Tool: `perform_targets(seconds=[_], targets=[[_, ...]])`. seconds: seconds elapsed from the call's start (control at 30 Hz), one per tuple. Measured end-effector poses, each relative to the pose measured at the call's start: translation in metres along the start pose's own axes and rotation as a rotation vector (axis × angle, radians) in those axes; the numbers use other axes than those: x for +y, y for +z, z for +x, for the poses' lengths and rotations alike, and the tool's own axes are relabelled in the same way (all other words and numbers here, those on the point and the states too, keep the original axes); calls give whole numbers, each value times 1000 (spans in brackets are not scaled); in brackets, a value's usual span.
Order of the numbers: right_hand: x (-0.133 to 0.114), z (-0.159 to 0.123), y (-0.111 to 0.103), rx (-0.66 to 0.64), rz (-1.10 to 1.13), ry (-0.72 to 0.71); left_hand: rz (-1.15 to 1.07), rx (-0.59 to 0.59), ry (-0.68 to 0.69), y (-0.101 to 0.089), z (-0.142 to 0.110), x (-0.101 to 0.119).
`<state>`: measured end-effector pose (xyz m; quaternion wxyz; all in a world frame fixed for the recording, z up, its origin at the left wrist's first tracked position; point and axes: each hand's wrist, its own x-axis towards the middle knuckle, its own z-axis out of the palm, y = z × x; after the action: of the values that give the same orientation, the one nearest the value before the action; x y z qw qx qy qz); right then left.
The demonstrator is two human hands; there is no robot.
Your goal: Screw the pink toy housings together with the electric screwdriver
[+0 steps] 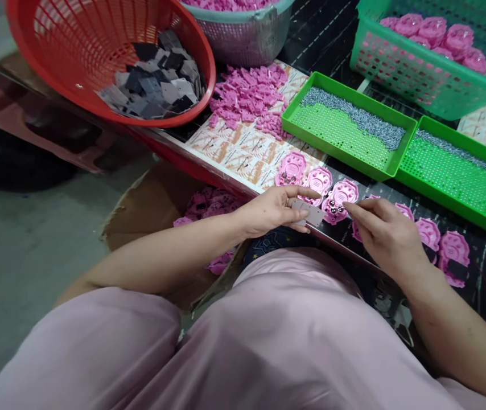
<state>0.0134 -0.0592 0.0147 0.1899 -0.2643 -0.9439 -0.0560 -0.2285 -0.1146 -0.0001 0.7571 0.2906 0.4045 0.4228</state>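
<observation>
Pinching small grey square plastic plate (311, 214) in left hand (271, 212); right hand (386, 233) fingertips together, touching at three o'clock, risking dislodging steel balls from pink paw-shaped plastic piece (340, 199).

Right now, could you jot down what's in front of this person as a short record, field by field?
Left hand: holds a small grey flat piece at the table edge
Right hand: fingertips at a pink paw-shaped shell with small metal balls in it
Row on table: more pink shells lined up along the edge
Red basket: grey and dark flat squares
Green trays: perforated, with tiny grey bits heaped along the far side
Green basket: pink finished pieces
Loose pile: small pink parts
</observation>
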Motion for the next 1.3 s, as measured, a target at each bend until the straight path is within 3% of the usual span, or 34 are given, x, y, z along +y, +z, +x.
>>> perform_targets(seconds=[0.2,0.33,0.43,0.5,0.63,0.73,0.8,0.87,1.0,1.17,1.3], targets=[[-14,6,10,28,-181,-32,93,58,28,-3,0,2],[-19,12,11,-32,-197,-51,157,49,50,-5,0,3],[-21,17,6,-14,-27,-18,234,42,87,-4,0,3],[-23,20,0,19,207,70,283,26,125,-2,1,2],[-30,25,-11,-89,707,299,335,-7,145,2,0,-1],[-30,26,-7,-77,738,367,248,-8,101,-1,-5,1],[-27,27,0,22,571,301,101,20,79,-8,-10,4],[-23,31,8,94,288,145,-49,67,73,-16,-16,9],[-19,43,20,70,-102,-154,-208,127,86,-27,-22,17],[-20,50,23,-17,-90,-262,-273,136,69,-30,-20,16],[-28,53,18,58,186,-113,-277,89,124,-27,-17,11]])
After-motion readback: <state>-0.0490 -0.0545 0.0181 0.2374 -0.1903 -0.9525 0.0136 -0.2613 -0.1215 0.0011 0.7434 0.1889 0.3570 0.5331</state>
